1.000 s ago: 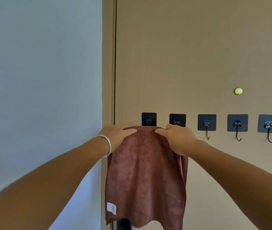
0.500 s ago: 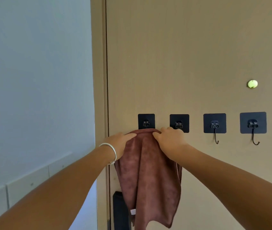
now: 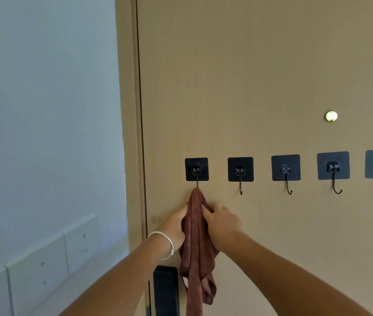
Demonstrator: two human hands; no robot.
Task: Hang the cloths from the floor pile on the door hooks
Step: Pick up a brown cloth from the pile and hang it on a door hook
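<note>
Setting: a tan door (image 3: 260, 76) beside a pale blue wall (image 3: 44, 110), with a row of five dark stick-on hooks across the door; a small round peephole (image 3: 331, 116) sits above them.

Item one: a brown cloth (image 3: 198, 247), bunched to a peak on the leftmost hook (image 3: 197, 176), hanging down in narrow folds. We judge this cloth hung, or very nearly. The four other hooks (image 3: 286, 176) are bare, so most of the task appears to remain; the floor pile is out of view.

Item two: our left hand (image 3: 176, 226), bracelet (image 3: 165, 241) at the wrist, fingers curled round the cloth's left side just below the hook.

Item three: our right hand (image 3: 222, 222), fingers curled into the cloth's right side. Both arms reach up and forward, the hands pressing the folds between them.
</note>
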